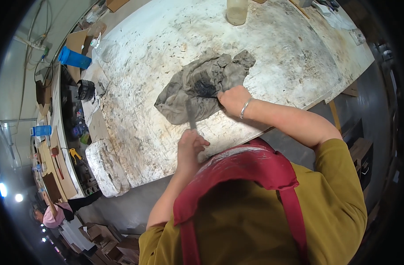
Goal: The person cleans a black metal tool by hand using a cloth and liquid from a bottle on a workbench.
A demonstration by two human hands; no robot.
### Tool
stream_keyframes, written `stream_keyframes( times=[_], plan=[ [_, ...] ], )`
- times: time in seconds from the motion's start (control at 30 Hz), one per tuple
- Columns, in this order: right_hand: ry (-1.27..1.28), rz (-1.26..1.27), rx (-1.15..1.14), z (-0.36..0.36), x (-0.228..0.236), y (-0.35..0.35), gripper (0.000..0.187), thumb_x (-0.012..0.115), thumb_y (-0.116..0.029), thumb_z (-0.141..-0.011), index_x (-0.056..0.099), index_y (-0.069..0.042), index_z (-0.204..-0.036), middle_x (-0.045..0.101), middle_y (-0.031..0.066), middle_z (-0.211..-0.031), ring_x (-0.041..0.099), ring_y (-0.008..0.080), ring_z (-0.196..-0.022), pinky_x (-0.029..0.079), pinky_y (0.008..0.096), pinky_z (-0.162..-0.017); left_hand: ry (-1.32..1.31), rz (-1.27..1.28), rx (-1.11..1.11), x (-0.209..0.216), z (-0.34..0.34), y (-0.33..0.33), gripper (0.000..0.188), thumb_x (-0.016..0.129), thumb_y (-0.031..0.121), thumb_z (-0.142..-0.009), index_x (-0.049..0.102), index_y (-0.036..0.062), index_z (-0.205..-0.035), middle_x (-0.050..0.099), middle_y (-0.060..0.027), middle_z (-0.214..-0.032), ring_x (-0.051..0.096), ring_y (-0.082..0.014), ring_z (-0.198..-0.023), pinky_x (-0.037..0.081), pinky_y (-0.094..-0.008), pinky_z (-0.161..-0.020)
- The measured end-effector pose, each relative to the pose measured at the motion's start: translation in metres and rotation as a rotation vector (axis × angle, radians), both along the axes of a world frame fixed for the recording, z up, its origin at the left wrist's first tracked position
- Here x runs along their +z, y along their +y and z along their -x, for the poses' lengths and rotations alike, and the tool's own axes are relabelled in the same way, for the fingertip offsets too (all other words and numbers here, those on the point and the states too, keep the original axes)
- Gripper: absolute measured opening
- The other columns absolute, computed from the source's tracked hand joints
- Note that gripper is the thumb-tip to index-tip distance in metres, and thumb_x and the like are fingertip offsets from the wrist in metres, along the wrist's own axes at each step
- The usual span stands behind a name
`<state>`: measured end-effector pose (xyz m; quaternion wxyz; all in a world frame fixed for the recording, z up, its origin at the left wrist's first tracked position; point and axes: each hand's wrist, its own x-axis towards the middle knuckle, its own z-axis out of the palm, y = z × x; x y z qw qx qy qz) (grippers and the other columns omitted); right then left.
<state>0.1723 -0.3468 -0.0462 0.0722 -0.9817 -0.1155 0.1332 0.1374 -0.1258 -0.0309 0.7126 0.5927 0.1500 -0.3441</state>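
Note:
A crumpled grey rag, stained dark in places, lies spread on the worn white worktable. In its middle sits a black, wet-looking lump. My right hand is closed at the rag's right edge, beside that lump. A thin dark piece shows at its fingertips, but what it grips is mostly hidden. Closer to the table's front edge, my left hand is closed on a flat grey blade-like tool. The tool points away from me over the rag's near edge and is blurred.
A cloudy jar stands at the far side. A blue cup and a black tape roll are along the left edge, with a white-smeared block at the near left corner. Another person is at the far left.

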Motion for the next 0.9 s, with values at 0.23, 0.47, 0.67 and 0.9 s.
stream_keyframes(
  times=[0.23, 0.47, 0.67, 0.9],
  plan=[
    [0.427, -1.063, -0.539, -0.002, -0.006, -0.004, 0.028, 0.056, -0.023, -0.087, 0.058, 0.0, -0.071, 0.05, 0.0067, -0.048, 0.045, 0.0139, -0.039, 0.034, 0.0304, -0.04, -0.158, 0.102, 0.086, -0.002, -0.023, -0.019, 0.02, 0.04, 0.024, -0.096, 0.049, 0.007, -0.09, 0.05, -0.0017, -0.068, 0.052, -0.0135, -0.064, 0.04, -0.0228, -0.057],
    [0.391, -1.278, -0.774, 0.018, -0.008, 0.023, 0.026, 0.06, -0.024, -0.086, 0.053, 0.0, -0.078, 0.047, 0.0031, -0.051, 0.039, 0.0093, -0.04, 0.027, 0.0265, -0.036, -0.238, 0.078, 0.042, -0.03, -0.025, -0.029, 0.023, 0.041, 0.024, -0.097, 0.051, 0.0043, -0.094, 0.054, -0.0018, -0.071, 0.057, -0.0115, -0.066, 0.042, -0.0202, -0.058],
    [0.341, -1.527, -0.768, 0.037, -0.014, 0.021, 0.021, 0.063, -0.019, -0.084, 0.053, -0.001, -0.082, 0.05, 0.0013, -0.06, 0.042, 0.0068, -0.049, 0.03, 0.0211, -0.043, -0.238, 0.021, -0.032, -0.027, -0.017, -0.033, 0.021, 0.042, 0.02, -0.096, 0.052, 0.0036, -0.088, 0.054, -0.0028, -0.067, 0.056, -0.0124, -0.062, 0.042, -0.0219, -0.057],
    [0.197, -1.559, -0.886, 0.037, -0.012, 0.006, 0.014, 0.063, -0.013, -0.082, 0.059, 0.0, -0.085, 0.053, -0.001, -0.071, 0.045, 0.0057, -0.063, 0.036, 0.0212, -0.053, -0.181, -0.086, -0.207, -0.029, -0.017, -0.04, 0.023, 0.047, 0.023, -0.094, 0.057, 0.0021, -0.093, 0.058, -0.0027, -0.068, 0.058, -0.0105, -0.061, 0.041, -0.0195, -0.055]
  ],
)
